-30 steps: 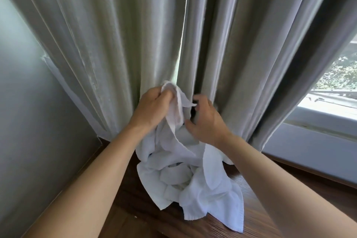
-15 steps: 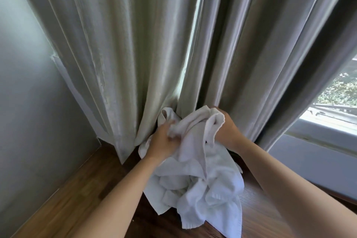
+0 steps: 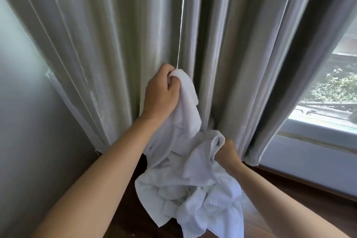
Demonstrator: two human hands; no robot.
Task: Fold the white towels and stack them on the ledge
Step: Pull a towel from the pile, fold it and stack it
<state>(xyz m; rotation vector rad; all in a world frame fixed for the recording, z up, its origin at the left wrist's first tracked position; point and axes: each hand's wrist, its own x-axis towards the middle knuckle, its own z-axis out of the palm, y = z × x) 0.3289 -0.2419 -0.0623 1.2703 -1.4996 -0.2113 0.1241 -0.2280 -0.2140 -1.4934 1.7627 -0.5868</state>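
The left hand [image 3: 161, 91] grasps a raised white towel [image 3: 190, 114]; the right hand [image 3: 227, 151] clutches crumpled towels [image 3: 193, 189] over the wooden ledge [image 3: 289, 206]; no writing shows

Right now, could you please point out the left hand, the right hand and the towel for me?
left hand [image 3: 161, 92], head view, on the back of the hand.
right hand [image 3: 227, 151], head view, on the back of the hand below the gripped fold.
towel [image 3: 190, 177], head view, on the crumpled middle.

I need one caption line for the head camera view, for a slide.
Left hand lifts a white towel from the crumpled pile while right hand grips it, before grey curtains.
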